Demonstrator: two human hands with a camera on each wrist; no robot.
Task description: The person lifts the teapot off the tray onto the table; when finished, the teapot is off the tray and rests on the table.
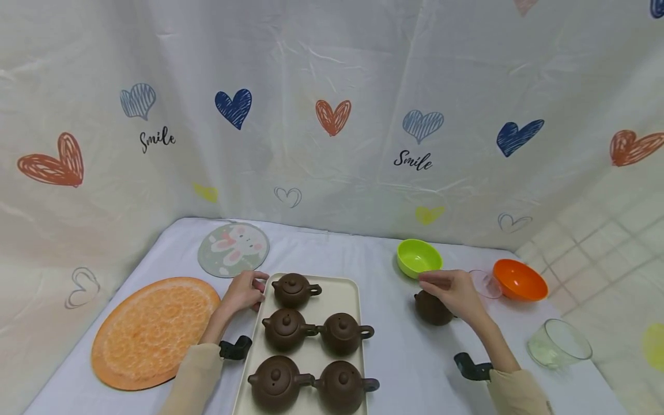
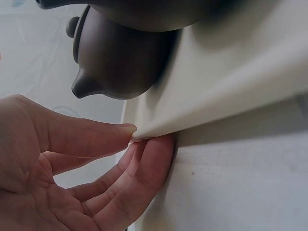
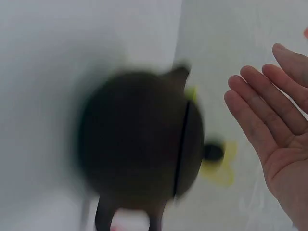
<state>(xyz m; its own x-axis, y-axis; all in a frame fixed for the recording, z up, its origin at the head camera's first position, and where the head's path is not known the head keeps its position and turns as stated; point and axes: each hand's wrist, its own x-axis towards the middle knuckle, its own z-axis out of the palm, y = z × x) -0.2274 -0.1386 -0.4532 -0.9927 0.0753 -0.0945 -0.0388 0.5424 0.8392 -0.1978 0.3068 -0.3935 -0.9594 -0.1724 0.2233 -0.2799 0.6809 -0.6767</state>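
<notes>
- Sixth teapot (image 1: 429, 309), head view: partly covered by the right hand (image 1: 456, 295); lid and handle not visible.
- Same teapot (image 3: 139, 144), right wrist view: heavily blurred; surface detail unreadable; handle cut off by the bottom edge.
- Right hand (image 3: 274, 125), right wrist view: thumb and wrist cut off by the right and bottom edges.
- Cream tray (image 1: 306, 357), head view: near end cut off by the bottom edge, as are the two nearest teapots.
- Tray (image 2: 226, 82), left wrist view: only one corner shown.
- Upper teapot (image 2: 144, 12), left wrist view: cut off by the top edge.
- Clear cup (image 1: 485, 283): partly behind the right hand; outline faint.
</notes>
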